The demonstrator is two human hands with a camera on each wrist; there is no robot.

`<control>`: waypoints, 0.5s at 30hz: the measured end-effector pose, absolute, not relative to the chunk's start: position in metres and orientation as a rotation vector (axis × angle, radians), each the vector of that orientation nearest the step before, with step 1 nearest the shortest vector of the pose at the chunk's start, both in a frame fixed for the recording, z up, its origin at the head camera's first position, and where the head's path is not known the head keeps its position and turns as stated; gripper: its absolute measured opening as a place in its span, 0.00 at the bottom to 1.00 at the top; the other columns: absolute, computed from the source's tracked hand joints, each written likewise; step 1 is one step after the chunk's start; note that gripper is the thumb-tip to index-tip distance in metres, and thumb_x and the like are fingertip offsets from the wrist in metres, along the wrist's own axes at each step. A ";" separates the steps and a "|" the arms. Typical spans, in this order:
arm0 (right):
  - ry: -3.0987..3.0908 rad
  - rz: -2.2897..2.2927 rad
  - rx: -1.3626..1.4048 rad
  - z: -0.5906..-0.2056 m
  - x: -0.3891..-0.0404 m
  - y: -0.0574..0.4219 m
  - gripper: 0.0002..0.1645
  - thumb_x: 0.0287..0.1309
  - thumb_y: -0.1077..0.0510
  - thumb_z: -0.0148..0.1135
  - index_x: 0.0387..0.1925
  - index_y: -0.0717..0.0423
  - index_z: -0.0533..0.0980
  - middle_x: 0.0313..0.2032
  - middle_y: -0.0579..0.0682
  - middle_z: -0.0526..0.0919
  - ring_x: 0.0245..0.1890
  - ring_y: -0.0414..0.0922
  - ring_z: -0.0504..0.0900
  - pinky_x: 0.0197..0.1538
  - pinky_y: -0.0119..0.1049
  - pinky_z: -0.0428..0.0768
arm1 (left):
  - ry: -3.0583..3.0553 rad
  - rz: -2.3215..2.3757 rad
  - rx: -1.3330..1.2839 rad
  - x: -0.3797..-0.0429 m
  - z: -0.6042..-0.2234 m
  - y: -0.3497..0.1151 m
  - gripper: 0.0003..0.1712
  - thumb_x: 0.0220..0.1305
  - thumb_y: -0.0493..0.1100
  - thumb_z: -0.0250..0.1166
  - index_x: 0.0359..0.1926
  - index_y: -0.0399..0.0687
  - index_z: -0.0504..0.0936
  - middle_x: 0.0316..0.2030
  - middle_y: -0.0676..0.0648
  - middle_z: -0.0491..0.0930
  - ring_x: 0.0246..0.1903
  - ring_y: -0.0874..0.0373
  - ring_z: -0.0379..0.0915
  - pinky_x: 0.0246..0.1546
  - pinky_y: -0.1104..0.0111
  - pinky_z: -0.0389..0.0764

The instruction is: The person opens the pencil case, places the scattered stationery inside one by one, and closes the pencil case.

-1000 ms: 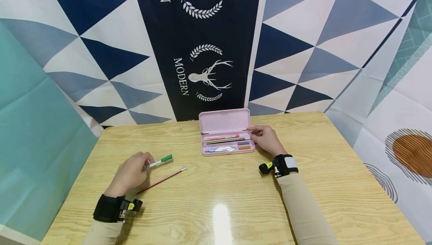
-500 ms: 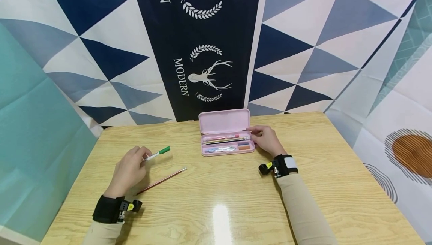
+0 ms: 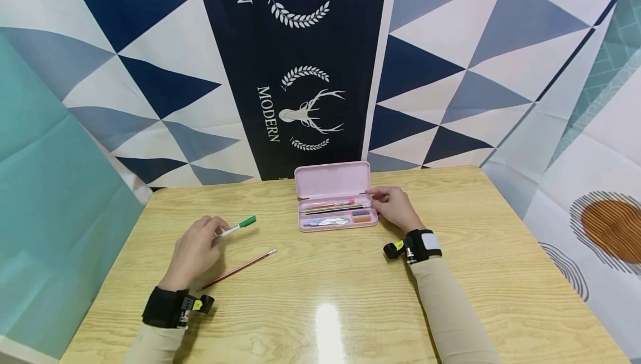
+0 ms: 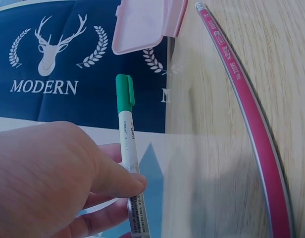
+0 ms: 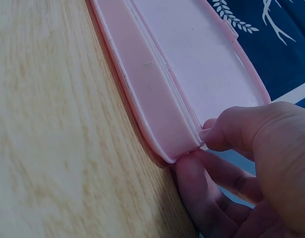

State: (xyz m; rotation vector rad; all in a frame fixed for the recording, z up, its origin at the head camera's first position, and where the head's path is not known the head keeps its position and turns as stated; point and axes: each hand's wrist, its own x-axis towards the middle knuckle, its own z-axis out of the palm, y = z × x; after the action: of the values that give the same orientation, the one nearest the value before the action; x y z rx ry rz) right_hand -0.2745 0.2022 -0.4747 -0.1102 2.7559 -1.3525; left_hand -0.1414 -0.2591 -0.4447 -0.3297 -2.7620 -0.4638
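My left hand (image 3: pixel 195 250) pinches a slim white marker pen with a green cap (image 4: pixel 127 126) between thumb and fingers, cap pointing away and to the right. A red pencil with a white-tipped end (image 3: pixel 240 269) lies on the table just right of that hand. At the back of the table, a pink pencil case (image 3: pixel 333 180) stands with its lid raised. My right hand (image 3: pixel 399 208) grips the case's right end, thumb at the upper edge and fingers below in the right wrist view. Part of the pen's lower barrel is hidden by my left thumb.
Inside the case lie several pencils (image 3: pixel 330 207), a white and blue item (image 3: pixel 326 222) and a small orange and blue block (image 3: pixel 362 218). The wooden table (image 3: pixel 280 308) ends at a patterned cloth backdrop (image 3: pixel 320 47) close behind the case.
My left hand has raised the marker pen from the tabletop and shifted slightly away from me. My right hand, the case and the red pencil have stayed put.
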 end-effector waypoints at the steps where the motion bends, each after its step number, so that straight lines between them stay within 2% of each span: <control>1: 2.755 -1.354 -0.110 -0.475 -0.274 0.202 0.19 0.65 0.62 0.60 0.56 0.49 0.82 0.46 0.59 0.82 0.38 0.51 0.79 0.31 0.31 0.81 | -2.769 -0.465 -0.329 -0.142 -0.445 -0.258 0.18 0.50 0.25 0.68 0.41 0.46 0.82 0.34 0.44 0.80 0.33 0.50 0.76 0.26 0.59 0.78; 15: 2.756 -1.376 -0.131 -0.477 -0.276 0.203 0.18 0.65 0.62 0.61 0.55 0.50 0.83 0.45 0.59 0.83 0.36 0.50 0.79 0.29 0.30 0.81 | -2.796 -0.465 -0.366 -0.153 -0.445 -0.245 0.19 0.50 0.24 0.68 0.41 0.46 0.82 0.33 0.46 0.79 0.32 0.53 0.74 0.26 0.61 0.75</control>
State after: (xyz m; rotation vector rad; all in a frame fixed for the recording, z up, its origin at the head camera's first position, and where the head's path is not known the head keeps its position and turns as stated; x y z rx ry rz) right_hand -0.2758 0.2029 -0.4775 -0.1309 2.7563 -1.3759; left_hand -0.1531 -0.2447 -0.4447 -0.3660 -2.7957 -0.4651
